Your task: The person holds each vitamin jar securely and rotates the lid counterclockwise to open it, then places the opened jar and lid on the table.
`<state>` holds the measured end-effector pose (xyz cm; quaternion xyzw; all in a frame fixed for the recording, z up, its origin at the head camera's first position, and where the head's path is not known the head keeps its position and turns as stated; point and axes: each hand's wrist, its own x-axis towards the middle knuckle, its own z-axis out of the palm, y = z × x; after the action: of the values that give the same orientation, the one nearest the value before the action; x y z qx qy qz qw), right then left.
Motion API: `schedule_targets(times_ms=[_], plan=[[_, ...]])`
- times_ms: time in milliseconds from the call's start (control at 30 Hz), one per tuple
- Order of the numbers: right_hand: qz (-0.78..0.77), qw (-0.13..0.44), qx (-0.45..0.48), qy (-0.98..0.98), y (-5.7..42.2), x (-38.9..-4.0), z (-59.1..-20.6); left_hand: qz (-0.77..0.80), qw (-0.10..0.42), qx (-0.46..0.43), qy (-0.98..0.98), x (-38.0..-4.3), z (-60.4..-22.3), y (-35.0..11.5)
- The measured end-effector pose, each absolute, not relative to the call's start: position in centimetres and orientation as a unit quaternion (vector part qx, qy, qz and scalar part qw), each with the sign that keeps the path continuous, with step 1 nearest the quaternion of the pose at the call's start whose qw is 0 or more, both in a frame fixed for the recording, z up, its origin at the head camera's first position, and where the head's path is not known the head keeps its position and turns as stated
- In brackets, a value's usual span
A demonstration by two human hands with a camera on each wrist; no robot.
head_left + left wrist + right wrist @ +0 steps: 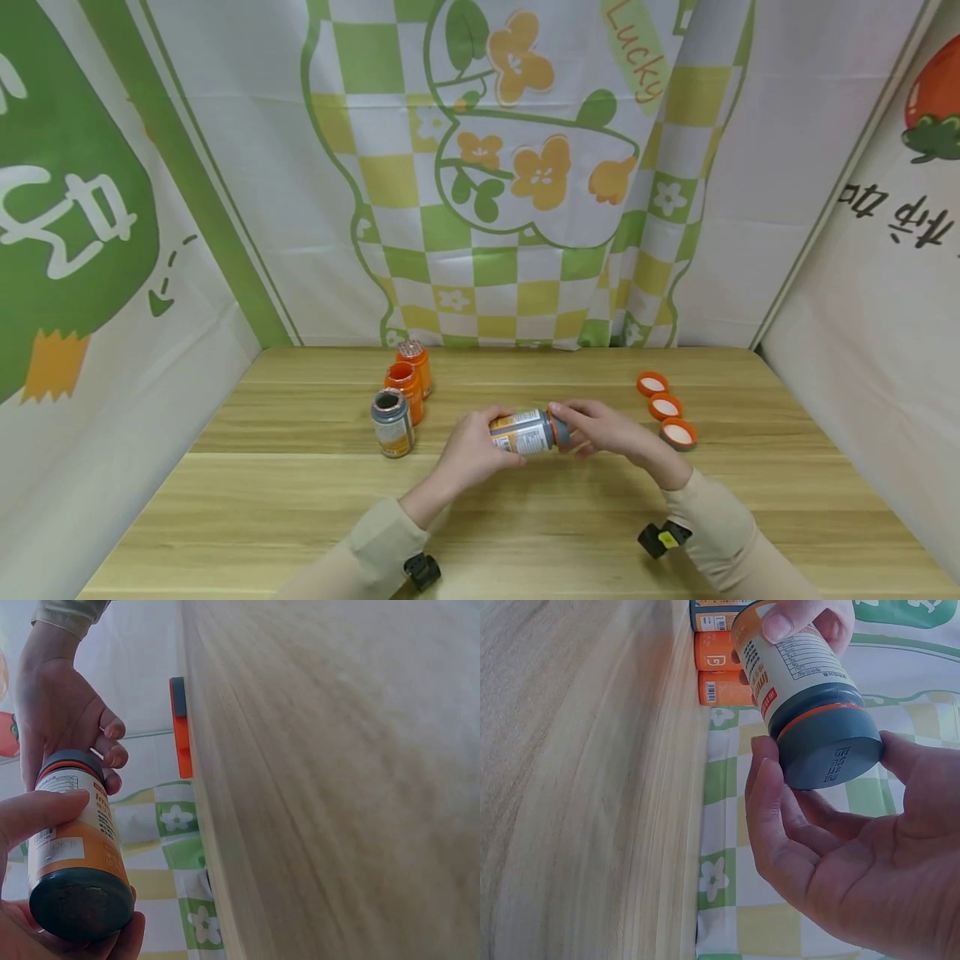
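My left hand (471, 446) grips a grey supplement bottle (521, 432) with a white and orange label, which lies tilted on its side above the table. Its grey base faces the left wrist camera, and the left thumb presses along the label. At the other end, a dark grey cap (831, 748) with an orange ring sits on the bottle's neck. My right hand (606, 429) pinches that cap, thumb on one edge and fingertips on the opposite edge in the right wrist view.
To the left stand an uncapped grey bottle (393, 433) and two orange bottles, the nearer orange bottle (408, 396) open-mouthed. A row of upturned caps lies on the right: two orange, with the front grey-sided cap (678, 434) nearest. A patterned curtain (495, 275) hangs behind the wooden table (300, 508).
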<state>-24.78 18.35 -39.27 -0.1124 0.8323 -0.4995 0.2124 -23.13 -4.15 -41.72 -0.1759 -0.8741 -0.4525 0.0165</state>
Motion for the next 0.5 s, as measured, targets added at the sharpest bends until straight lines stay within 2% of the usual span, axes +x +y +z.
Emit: schedule_targets(times_ms=[500], plan=[[-0.5, 0.182, -0.185, 0.826, 18.92, -24.21, -39.15, -0.476, -0.007, -0.17, -0.863, -23.21, -41.55, -4.58]])
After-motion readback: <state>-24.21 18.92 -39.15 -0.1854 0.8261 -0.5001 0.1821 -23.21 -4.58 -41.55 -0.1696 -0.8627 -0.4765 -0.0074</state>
